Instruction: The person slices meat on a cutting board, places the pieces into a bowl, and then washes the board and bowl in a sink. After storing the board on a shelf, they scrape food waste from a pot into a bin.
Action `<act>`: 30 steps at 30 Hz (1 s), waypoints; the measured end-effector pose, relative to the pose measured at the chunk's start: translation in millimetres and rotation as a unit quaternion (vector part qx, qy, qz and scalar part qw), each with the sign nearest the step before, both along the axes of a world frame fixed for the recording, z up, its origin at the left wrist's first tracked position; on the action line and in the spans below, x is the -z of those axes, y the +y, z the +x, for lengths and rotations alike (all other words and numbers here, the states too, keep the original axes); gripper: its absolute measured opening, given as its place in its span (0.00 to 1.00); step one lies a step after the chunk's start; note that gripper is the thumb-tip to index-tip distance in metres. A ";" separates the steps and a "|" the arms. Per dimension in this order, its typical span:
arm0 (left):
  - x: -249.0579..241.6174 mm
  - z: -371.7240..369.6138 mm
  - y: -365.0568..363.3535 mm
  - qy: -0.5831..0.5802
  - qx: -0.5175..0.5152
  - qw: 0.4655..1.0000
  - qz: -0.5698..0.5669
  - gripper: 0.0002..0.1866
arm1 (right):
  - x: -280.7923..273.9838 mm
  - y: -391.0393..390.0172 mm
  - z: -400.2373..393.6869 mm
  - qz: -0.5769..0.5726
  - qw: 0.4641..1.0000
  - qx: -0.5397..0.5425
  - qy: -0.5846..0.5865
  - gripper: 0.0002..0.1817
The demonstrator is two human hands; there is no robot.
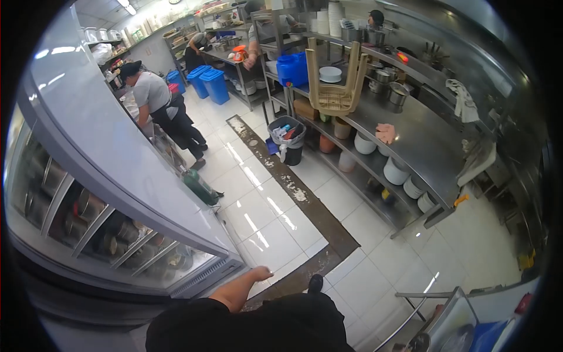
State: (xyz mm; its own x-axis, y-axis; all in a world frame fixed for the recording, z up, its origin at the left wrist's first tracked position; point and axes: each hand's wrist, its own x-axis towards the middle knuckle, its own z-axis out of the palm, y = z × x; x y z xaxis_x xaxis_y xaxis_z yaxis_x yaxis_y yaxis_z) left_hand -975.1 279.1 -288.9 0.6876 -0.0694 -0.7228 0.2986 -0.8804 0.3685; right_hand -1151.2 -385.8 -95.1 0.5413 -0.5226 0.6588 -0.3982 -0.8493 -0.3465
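My left hand (261, 273) hangs in front of my dark clothing, over the floor at the lower middle of the head view. Its fingers look curled in, and I see nothing in them. Closest to it is the bottom corner of a glass-fronted fridge (199, 276), with a gap between. Metal pots and containers (88, 205) show behind the fridge's glass. My black shoe (315, 284) is on the floor to the right of the hand. My right hand is out of view.
A dark floor strip (293, 188) crosses white tiles. To its right stands a steel table (410, 146) bearing an upturned beige chair (337, 97); buckets (396, 173) fill its lower shelf. A bin (287, 141), blue bins (214, 85) and a bending co-worker (153, 94) are farther off.
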 end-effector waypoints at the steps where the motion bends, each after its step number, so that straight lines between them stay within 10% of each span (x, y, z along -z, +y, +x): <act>1: -9.7 15.3 -1.0 -0.045 -0.024 0.999 -0.016 0.33 | 42.1 -25.1 25.5 0.036 0.998 -0.054 -0.012 0.16; 12: -76.7 48.5 50.9 -0.134 -0.449 0.878 -0.095 0.22 | 9.3 166.6 427.0 0.217 0.912 -0.347 0.010 0.10; 17: 49.9 -99.4 68.8 0.130 -0.407 0.904 -0.004 0.30 | -12.1 294.6 543.5 0.229 0.862 -0.451 0.030 0.10; 23: 7.4 -171.7 50.2 0.140 -0.557 0.774 -0.267 0.28 | -17.4 433.0 626.8 0.207 0.832 -0.506 0.091 0.11; 25: 13.1 -136.3 64.1 0.177 -0.676 0.655 -0.288 0.25 | -25.1 480.5 648.8 0.213 0.822 -0.520 0.098 0.13; 28: 52.2 -86.6 124.2 0.045 -0.303 0.948 -0.092 0.25 | -15.5 535.2 685.4 0.221 0.798 -0.551 0.107 0.13; 30: 59.5 -36.9 160.1 0.105 -0.479 0.862 -0.127 0.22 | -20.4 568.1 703.9 0.177 0.800 -0.561 0.117 0.13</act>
State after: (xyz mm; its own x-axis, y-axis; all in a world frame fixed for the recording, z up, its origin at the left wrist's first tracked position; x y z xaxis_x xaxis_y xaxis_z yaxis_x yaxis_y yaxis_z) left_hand -1012.0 439.2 -348.4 0.3730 0.2828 -0.8837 0.9276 -0.0912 0.3623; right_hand -447.4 182.3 -74.8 0.8878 0.2475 0.3879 0.4563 -0.5825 -0.6726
